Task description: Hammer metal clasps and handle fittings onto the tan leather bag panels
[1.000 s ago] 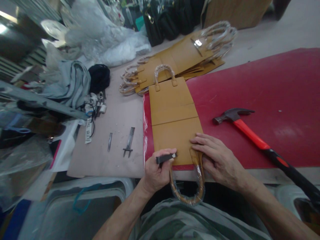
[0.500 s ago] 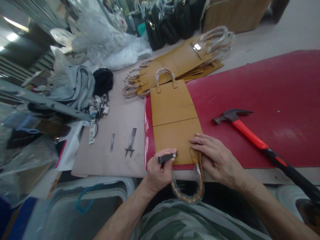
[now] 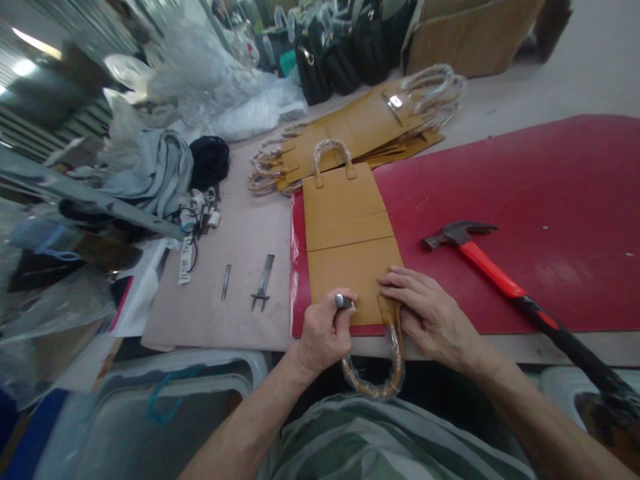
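A tan leather bag panel (image 3: pixel 350 217) lies flat on a red mat, with a crease across its middle. Plastic-wrapped handles are attached at both ends; the near handle (image 3: pixel 377 387) hangs over the table edge. In my left hand (image 3: pixel 325 331) is a short dark metal punch (image 3: pixel 344 302), gripped between thumb and fingers above the panel's near left part. It stands roughly upright; its lower tip is hidden. My right hand (image 3: pixel 435 317) rests with fingers stretched over the panel's near right edge, beside the handle's base. To its right lies a claw hammer (image 3: pixel 493 269).
The red mat (image 3: pixel 560 193) covers the table's right part. Behind the panel is a stack of tan panels (image 3: pixel 345 130). A thin metal rod (image 3: pixel 226 282) and a two-pronged metal tool (image 3: pixel 262 287) lie left. Black bags (image 3: pixel 345 60) and a cardboard box (image 3: pixel 470 37) stand behind.
The punch has tipped from a slanted position to nearly upright, its top end now facing me. My left hand has turned with it. My right hand stays on the panel.
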`<state>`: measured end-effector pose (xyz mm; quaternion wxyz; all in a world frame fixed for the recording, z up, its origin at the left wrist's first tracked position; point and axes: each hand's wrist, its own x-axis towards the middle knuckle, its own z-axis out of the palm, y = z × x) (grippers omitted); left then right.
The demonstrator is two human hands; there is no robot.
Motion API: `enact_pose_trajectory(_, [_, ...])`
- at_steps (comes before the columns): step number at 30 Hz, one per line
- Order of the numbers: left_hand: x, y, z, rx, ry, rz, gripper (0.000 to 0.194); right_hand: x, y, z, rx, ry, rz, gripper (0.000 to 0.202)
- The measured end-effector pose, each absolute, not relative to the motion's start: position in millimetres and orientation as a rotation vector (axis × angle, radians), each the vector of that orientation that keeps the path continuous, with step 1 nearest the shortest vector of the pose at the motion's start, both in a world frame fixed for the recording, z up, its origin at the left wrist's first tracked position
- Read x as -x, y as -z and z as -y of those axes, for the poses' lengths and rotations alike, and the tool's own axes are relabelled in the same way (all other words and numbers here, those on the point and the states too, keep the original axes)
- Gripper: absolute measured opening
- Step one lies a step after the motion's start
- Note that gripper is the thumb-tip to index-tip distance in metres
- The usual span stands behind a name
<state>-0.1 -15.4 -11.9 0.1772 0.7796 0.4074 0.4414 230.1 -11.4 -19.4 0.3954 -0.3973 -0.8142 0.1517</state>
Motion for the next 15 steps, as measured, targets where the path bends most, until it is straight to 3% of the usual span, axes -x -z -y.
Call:
enact_pose_trajectory(6, [2.0, 15.7, 13.4, -2.148, -1.275, -1.118, 0.02, -245.8, 6.3, 16.4, 1.157, -0.247, 2.048, 0.038])
enact_pose_trajectory(11, [3.2, 20.0, 12.7, -2.14, -1.28, -1.084, 0.021, -292.9, -18.6, 27.6, 1.751, 0.211, 2.02, 0.027])
enact_pose_trajectory(15, [1.5, 19.0, 12.1, -2.18, -1.254, -1.106, 0.021, -316.7, -28.1, 35.2, 2.066, 0.283, 2.18, 0.02])
